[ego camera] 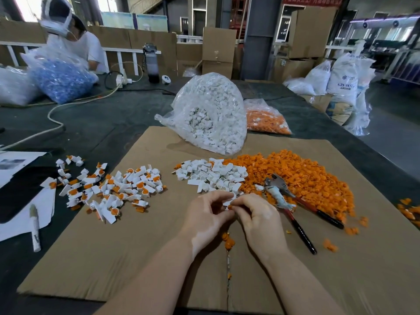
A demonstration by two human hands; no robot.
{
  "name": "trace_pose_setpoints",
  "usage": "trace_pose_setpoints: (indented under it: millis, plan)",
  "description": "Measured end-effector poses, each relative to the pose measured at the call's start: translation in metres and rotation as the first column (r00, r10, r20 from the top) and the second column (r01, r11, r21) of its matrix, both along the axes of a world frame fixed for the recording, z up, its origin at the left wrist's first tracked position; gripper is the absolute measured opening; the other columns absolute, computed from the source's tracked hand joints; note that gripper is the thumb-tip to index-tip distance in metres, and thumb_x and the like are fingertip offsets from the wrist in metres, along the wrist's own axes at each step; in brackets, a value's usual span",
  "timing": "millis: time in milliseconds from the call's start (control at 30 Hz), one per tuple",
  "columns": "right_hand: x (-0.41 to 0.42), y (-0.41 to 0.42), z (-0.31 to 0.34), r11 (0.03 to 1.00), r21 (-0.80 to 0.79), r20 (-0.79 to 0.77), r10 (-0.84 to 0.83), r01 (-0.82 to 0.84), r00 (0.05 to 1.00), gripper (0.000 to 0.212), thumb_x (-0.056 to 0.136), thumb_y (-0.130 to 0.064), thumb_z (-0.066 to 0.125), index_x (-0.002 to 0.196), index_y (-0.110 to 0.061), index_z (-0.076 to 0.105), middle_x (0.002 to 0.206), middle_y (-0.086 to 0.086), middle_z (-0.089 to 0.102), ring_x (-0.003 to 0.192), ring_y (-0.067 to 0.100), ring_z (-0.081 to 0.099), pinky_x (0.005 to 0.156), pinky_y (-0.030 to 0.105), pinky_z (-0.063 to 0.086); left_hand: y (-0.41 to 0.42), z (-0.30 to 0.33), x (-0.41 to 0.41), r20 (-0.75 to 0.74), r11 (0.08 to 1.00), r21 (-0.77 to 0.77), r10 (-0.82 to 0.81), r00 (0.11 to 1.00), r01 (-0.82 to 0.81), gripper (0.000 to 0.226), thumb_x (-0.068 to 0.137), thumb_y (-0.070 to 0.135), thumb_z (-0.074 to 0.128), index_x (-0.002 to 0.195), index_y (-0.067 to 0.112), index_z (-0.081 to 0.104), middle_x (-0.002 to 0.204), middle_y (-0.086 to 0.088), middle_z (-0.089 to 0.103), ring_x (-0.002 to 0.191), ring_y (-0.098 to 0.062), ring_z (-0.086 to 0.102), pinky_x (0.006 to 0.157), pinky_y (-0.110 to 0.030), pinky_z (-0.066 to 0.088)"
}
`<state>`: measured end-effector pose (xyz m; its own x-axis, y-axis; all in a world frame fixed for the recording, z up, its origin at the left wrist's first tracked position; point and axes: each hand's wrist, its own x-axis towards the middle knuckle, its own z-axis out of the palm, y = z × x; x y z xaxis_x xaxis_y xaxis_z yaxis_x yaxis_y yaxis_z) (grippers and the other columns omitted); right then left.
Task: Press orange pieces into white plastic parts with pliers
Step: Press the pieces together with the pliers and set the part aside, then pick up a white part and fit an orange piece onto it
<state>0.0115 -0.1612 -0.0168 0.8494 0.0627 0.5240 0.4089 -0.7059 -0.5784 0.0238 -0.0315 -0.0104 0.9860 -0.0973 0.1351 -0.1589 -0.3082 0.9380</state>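
Now my left hand (205, 214) and right hand (254, 214) pinch a white part (230, 199) and orange piece (230, 207); misaligned, it could pop out.

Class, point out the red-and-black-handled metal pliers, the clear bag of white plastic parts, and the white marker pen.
Red-and-black-handled metal pliers (280, 186): head view, metal head.
Clear bag of white plastic parts (218, 110): head view, bulging front.
White marker pen (35, 228): head view, barrel.

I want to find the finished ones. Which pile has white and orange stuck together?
The pile on the left, half on the cardboard. Its white parts have orange pressed in. The middle pile is plain white, and the right pile is loose orange.
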Motion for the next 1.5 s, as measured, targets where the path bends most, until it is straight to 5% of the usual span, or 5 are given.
trace_pose_setpoints:
  millis: [300,700,1067,1300,1500]
  plan:
    - [0.011,-0.015,-0.007,0.840,0.010,-0.085,-0.540,0.543,0.837,0.017,0.092,-0.011,0.054,0.102,-0.016,0.067,0.104,0.001,0.064,0.103,0.023,0.050,0.082,0.033,0.026,0.001,-0.004,0.003,0.060,0.965,0.003,0.260,0.964,-0.261,0.019,0.085,0.011,0.066,0.084,0.030,0.062,0.092,0.006,0.054,0.082,0.002,0.050,0.067,0.004,0.031]
    - [0.019,-0.010,-0.013,0.727,-0.442,-0.057,-0.607,0.525,0.792,0.045,0.093,-0.009,0.045,0.132,-0.031,0.048,0.129,-0.005,0.048,0.113,0.021,0.037,0.083,0.036,0.022,0.050,-0.007,0.025,0.144,0.762,0.383,0.509,0.849,-0.522,0.026,0.093,0.005,0.051,0.113,0.010,0.066,0.119,-0.006,0.052,0.119,-0.023,0.040,0.097,-0.023,0.031]
    - [0.019,-0.009,-0.007,0.708,-0.499,-0.089,-0.616,0.500,0.783,0.029,0.092,-0.009,0.048,0.113,-0.029,0.055,0.110,-0.008,0.056,0.100,0.016,0.039,0.065,0.030,0.003,0.041,-0.005,0.019,0.328,0.691,0.499,0.408,0.852,-0.523,0.034,0.088,0.006,0.054,0.117,0.023,0.063,0.123,0.001,0.046,0.118,-0.020,0.030,0.102,-0.033,0.026]
    - [0.015,-0.009,-0.005,0.715,-0.487,-0.068,-0.604,0.502,0.794,0.017,0.093,-0.014,0.051,0.098,-0.028,0.060,0.096,-0.008,0.057,0.093,0.016,0.043,0.068,0.030,0.005,0.005,-0.011,0.022,0.228,0.789,0.539,0.201,0.953,-0.296,0.033,0.093,0.033,0.053,0.126,0.029,0.056,0.114,0.007,0.045,0.115,-0.014,0.031,0.095,-0.027,0.023]
    - [0.015,-0.008,-0.007,0.864,-0.219,0.018,-0.461,0.453,0.887,0.007,0.086,-0.006,0.064,0.082,-0.005,0.069,0.086,0.010,0.065,0.082,0.031,0.056,0.072,0.040,0.042,0.005,-0.016,0.023,0.230,0.800,0.518,0.211,0.950,-0.303,0.025,0.088,0.033,0.061,0.113,0.031,0.060,0.112,0.006,0.046,0.110,-0.015,0.033,0.094,-0.028,0.027]
